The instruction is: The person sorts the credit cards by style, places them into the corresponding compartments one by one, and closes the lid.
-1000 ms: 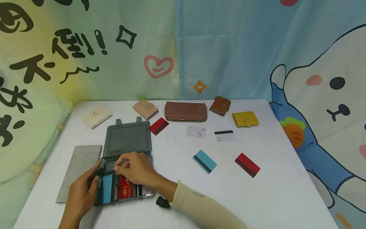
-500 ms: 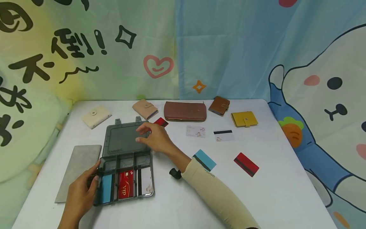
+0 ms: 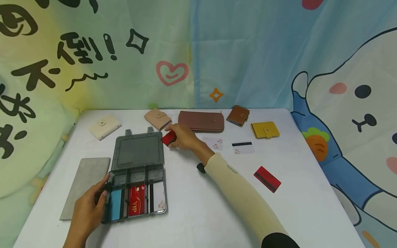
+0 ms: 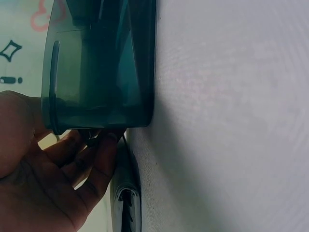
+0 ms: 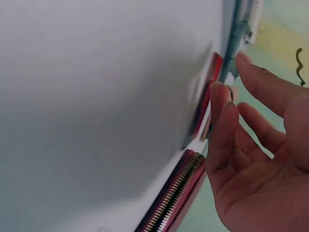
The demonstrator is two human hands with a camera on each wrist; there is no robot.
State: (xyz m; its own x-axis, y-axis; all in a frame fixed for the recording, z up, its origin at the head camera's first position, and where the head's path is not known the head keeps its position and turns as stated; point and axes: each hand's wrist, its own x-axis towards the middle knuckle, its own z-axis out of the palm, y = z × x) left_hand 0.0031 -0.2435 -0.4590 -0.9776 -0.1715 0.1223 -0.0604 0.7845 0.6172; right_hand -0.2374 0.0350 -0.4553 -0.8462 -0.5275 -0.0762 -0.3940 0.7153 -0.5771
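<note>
My left hand grips the left side of a clear grey plastic case whose lid lies back. In its front compartments are a blue card, a red VIP card and a white striped card. The left wrist view has my fingers against the case's end wall. My right hand is over a red card beside the lid's right edge, thumb and fingertips at its sides. The right wrist view has the thumb and fingers apart, near that card.
Along the back are a cream wallet, a beige one, a long brown zip wallet, a small brown one and a yellow one. Loose lie white cards and a red card. A grey folder is left.
My right hand has moved from the case's compartments, up over the lid, to the red card beside it. The sleeve now hides the loose blue card. My left hand has stayed put.
</note>
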